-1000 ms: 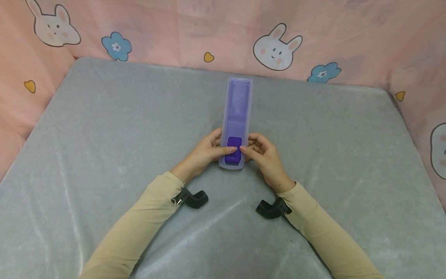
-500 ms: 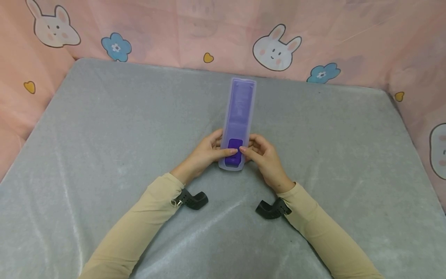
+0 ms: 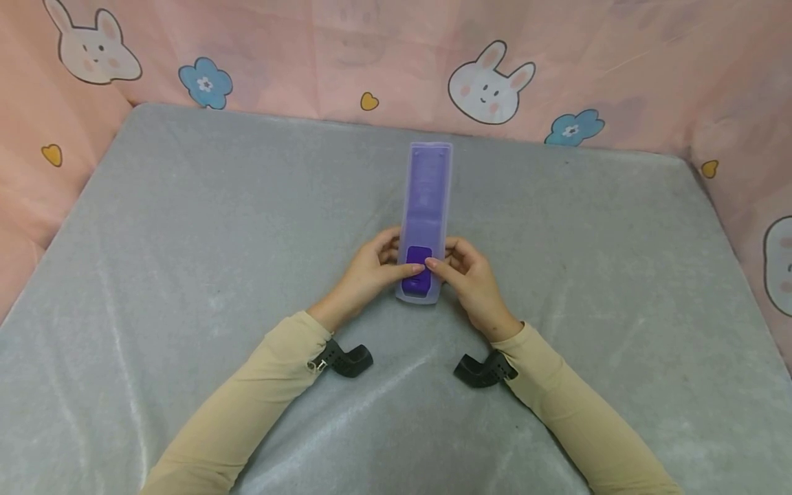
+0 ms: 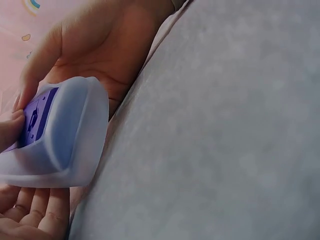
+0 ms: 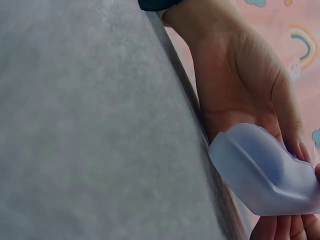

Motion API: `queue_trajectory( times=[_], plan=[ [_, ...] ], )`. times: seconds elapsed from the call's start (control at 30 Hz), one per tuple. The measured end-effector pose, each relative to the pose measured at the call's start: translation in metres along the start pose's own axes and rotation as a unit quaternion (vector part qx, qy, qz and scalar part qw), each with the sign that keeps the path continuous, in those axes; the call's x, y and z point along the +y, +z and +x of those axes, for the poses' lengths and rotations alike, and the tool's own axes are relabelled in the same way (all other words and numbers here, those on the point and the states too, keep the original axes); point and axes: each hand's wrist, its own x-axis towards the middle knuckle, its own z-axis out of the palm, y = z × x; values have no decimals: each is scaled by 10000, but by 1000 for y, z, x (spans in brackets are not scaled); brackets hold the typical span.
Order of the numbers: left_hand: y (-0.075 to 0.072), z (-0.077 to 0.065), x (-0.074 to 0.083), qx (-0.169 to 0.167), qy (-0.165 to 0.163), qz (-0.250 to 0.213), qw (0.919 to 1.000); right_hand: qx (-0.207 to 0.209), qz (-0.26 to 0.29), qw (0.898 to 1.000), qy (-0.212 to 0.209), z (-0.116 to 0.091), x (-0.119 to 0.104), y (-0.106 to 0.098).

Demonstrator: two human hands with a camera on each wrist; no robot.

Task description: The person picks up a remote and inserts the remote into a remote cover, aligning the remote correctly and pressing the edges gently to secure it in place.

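Observation:
A long, narrow plastic box (image 3: 428, 185) of translucent purple stands out from both hands, its far end pointing toward the back of the table. Set into its near end is a dark purple latch-like piece (image 3: 419, 283). My left hand (image 3: 365, 271) grips the box's left side, thumb laid across the dark piece and fingers behind. From the right, my right hand (image 3: 476, 282) holds it likewise, its thumb tip on the same piece close to the left one. The rounded near end of the box (image 4: 75, 130) shows in the left wrist view. Fingers beneath are partly hidden.
A grey cloth-covered table (image 3: 204, 240) spreads under both hands. Pink fabric (image 3: 278, 62) printed with rabbits, flowers and hearts hangs along the back and sides. Black curved mounts (image 3: 353, 361) sit at both sleeved wrists.
The box has shifted slightly to the right and tilted a little, and the left hand has moved slightly right with it. Both thumbs stay on the dark purple piece.

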Motion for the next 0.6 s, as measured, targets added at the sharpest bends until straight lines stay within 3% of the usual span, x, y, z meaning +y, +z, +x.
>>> queue_trajectory(
  times=[0.23, 0.47, 0.6],
  plan=[
    [1, 1, 2, 241, 45, 30, 9997, -28, 78, 9999, -76, 0, 0, 0],
    [1, 1, 1, 444, 399, 64, 9982, 96, 1, 9998, -170, 0, 0, 0],
    [1, 1, 1, 584, 434, 189, 9972, 80, -27, 9999, -145, 0, -1, 0]
  ],
)
